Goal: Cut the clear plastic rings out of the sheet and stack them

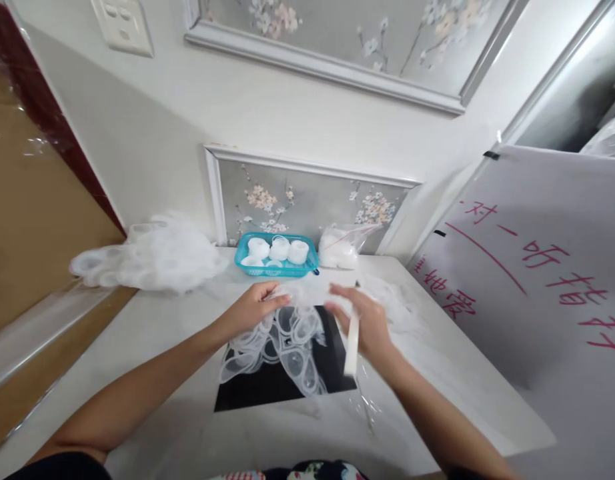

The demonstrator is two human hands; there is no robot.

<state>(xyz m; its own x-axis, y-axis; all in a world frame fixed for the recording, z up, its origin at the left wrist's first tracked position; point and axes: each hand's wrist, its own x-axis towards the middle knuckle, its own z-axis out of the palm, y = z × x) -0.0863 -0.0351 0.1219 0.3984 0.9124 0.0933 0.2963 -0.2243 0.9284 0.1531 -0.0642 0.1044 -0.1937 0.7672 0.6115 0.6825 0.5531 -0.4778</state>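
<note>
My left hand (260,305) pinches the edge of a translucent, whitish soft piece (303,292) between thumb and fingers. To its right, my right hand (366,321) is slightly blurred and has a flat white stick-like tool (352,347) tucked in its grip, the tool's end pointing down toward me. My right fingertips are close to the soft piece; whether they touch it I cannot tell. Below both hands, several clear ring-shaped plastic pieces (296,360) lie linked or overlapping on a black sheet (247,393).
A blue basket (277,272) with white rolls (280,249) stands against the wall. Beside it sits a zip bag (340,248) of white material. A large heap of translucent pieces (162,257) lies on the left, a smaller pile (392,303) on the right. A written-on white sheet (537,267) rises at right.
</note>
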